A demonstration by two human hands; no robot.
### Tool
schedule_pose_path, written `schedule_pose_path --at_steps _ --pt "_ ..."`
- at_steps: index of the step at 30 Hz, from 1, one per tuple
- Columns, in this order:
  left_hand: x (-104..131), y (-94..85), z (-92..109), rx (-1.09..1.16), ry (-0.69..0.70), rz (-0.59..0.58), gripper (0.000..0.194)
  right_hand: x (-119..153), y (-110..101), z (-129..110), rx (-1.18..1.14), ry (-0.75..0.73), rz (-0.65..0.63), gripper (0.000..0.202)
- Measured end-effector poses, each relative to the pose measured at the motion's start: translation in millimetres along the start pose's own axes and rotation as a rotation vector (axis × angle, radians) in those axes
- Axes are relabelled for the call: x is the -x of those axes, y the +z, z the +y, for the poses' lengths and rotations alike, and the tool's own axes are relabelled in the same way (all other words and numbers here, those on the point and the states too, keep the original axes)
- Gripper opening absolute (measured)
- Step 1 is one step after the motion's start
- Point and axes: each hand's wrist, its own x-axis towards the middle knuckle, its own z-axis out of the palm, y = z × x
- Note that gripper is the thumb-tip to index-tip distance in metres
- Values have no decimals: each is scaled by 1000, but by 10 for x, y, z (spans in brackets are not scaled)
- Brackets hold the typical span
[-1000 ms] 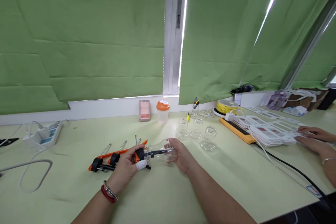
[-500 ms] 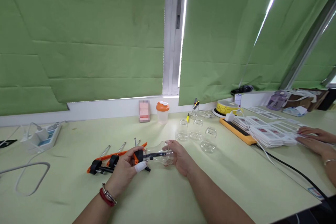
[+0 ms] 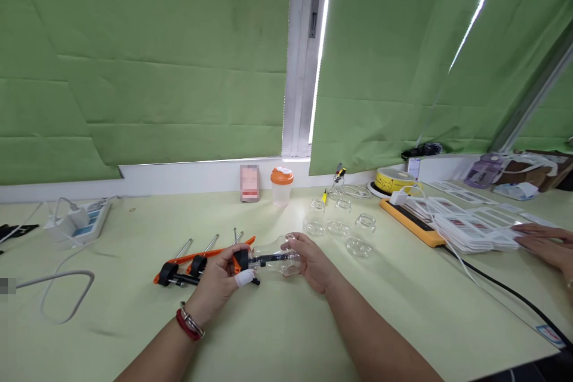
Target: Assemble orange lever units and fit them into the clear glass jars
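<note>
My left hand [image 3: 220, 279], a white wrap on its thumb, is closed on a black-and-orange bottle cap [image 3: 242, 259]. My right hand [image 3: 313, 259] is closed around the rounded base of a clear bottle [image 3: 286, 259]. The bottle lies sideways between both hands above the table, its neck at the cap. A black tube [image 3: 271, 257] runs from the cap into the bottle. Beside and behind my left hand lie similar black caps [image 3: 168, 273] with orange levers [image 3: 203, 255] and metal rods, partly hidden by the hand. Three clear bottles [image 3: 359, 239] stand to the right.
An orange-lidded cup [image 3: 282, 188] and a phone-like block [image 3: 249, 183] stand at the back. A power strip [image 3: 83, 224] with white cables sits left. On the right are an orange power strip [image 3: 412, 222], stacked white cards [image 3: 465, 227] and another person's hand [image 3: 544, 242].
The view has shifted slightly, so most things appear a little farther right. Both hands keep the same hold on the cap and bottle.
</note>
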Motion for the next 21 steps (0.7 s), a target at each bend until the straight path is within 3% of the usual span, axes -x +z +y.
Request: schedule_pose_path --at_steps 16,21 --pt "19 -8 44 -1 3 -16 51 -27 -44 -20 226 31 61 51" --pt "3 -7 79 24 -4 39 51 46 -90 -106 218 34 -36 51"
